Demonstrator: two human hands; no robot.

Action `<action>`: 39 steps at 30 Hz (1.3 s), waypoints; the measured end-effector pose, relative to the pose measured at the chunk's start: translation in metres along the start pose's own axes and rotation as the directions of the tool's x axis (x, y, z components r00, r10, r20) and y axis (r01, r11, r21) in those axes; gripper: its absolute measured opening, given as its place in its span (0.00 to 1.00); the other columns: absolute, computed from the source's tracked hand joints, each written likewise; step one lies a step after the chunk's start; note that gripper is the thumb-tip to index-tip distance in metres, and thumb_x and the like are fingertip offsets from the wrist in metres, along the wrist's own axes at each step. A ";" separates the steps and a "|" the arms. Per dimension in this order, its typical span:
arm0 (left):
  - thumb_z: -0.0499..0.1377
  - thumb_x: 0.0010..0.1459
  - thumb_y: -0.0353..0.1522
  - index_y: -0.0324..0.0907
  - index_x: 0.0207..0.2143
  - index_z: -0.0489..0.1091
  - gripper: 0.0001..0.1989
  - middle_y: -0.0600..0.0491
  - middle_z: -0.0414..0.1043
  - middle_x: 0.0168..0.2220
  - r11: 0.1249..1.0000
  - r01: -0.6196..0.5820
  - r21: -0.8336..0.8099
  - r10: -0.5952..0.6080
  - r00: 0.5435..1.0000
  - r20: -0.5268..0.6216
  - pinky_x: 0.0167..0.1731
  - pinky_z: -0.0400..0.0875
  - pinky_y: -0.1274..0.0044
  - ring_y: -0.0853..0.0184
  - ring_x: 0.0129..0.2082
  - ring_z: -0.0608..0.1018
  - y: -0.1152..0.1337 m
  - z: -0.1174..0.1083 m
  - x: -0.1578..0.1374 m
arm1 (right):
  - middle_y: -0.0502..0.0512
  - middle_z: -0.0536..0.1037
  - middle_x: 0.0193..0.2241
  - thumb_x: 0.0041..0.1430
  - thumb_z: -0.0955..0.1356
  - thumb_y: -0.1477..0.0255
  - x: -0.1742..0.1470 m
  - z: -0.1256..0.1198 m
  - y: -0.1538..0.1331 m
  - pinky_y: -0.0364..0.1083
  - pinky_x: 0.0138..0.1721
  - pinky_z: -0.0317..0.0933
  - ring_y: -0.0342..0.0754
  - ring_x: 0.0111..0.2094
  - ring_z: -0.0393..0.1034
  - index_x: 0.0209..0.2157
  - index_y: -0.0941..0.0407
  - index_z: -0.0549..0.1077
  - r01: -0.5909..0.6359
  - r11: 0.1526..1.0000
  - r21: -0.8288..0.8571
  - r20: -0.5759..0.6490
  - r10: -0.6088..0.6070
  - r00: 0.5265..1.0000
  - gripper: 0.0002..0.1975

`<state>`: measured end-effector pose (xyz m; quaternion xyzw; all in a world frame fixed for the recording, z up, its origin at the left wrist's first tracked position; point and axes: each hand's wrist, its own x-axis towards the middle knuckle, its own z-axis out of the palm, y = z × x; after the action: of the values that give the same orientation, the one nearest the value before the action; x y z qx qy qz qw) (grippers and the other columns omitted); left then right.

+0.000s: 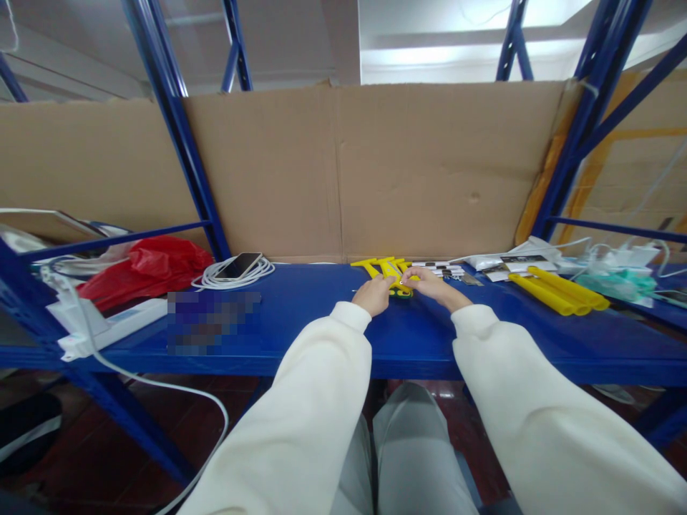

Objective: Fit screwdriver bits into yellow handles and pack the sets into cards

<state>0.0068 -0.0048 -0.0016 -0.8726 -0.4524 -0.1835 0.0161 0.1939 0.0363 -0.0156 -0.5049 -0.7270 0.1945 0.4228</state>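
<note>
left hand: gripping the yellow part, as i read it.
right hand: fingertips at its right side; pinching or touching, i can't tell.
yellow part: at the blue table's far side.
step: close two-handed handling, i judge; next calls for steadiness.

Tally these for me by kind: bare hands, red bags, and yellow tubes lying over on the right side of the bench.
Bare hands, left hand and right hand: 2
Red bag: 1
Yellow tubes: 3
Total: 6
</note>
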 end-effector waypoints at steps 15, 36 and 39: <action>0.49 0.64 0.26 0.42 0.59 0.64 0.21 0.41 0.69 0.52 0.996 -0.011 0.083 0.013 1.000 -0.016 0.51 0.70 0.70 0.59 0.50 0.76 -0.002 0.003 0.001 | 0.52 0.76 0.29 0.48 0.67 0.73 -0.003 0.005 -0.005 0.47 0.44 0.62 0.48 0.36 0.69 0.23 0.56 0.73 -0.081 0.997 0.005 -0.051 0.081 0.995 0.03; 0.49 0.64 0.26 0.41 0.62 0.59 0.24 0.41 0.67 0.55 0.993 0.087 0.079 -0.082 0.994 -0.074 0.49 0.70 0.71 0.59 0.50 0.76 0.003 -0.005 0.001 | 0.49 0.76 0.28 0.51 0.67 0.77 -0.005 0.011 -0.024 0.43 0.34 0.63 0.43 0.30 0.70 0.31 0.55 0.69 -0.235 0.898 0.372 -0.153 0.308 0.939 0.04; 0.48 0.65 0.26 0.41 0.63 0.60 0.24 0.41 0.66 0.56 0.994 0.089 0.063 -0.084 0.993 -0.085 0.51 0.69 0.70 0.58 0.52 0.75 0.002 -0.005 0.002 | 0.50 0.76 0.23 0.55 0.65 0.78 -0.009 0.008 -0.031 0.42 0.32 0.63 0.42 0.25 0.70 0.30 0.57 0.71 -0.269 0.885 0.380 -0.042 0.307 0.951 0.04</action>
<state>0.0079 -0.0058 0.0038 -0.8428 -0.4947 -0.2044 0.0555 0.1714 0.0164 -0.0022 -0.5276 -0.5717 0.3629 0.5129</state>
